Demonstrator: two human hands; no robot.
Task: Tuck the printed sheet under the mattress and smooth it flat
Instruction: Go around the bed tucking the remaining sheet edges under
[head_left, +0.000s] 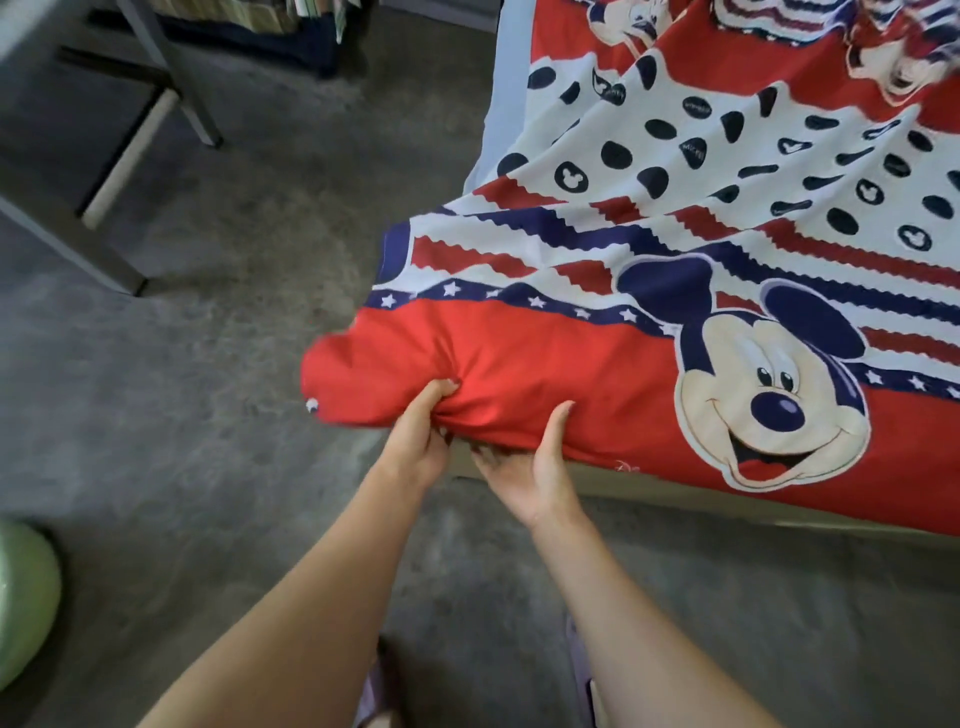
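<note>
A printed sheet (649, 249), red, white and navy with a cartoon mouse face, dots and stripes, covers the mattress at the right. A pale blue strip of mattress (503, 88) shows along the far left edge. At the near corner the red border is bunched. My left hand (418, 436) is shut on that bunch of red fabric at the mattress's lower edge. My right hand (535, 467) is beside it, palm up, thumb pressed on the sheet's side and fingers curled under the edge. The sheet lies wrinkled across the top.
A pale bed base (727, 499) runs under the mattress edge. Grey concrete floor (234, 364) spreads to the left. A grey metal table frame (171, 73) stands at the upper left. A green rounded object (21, 603) sits at the lower left.
</note>
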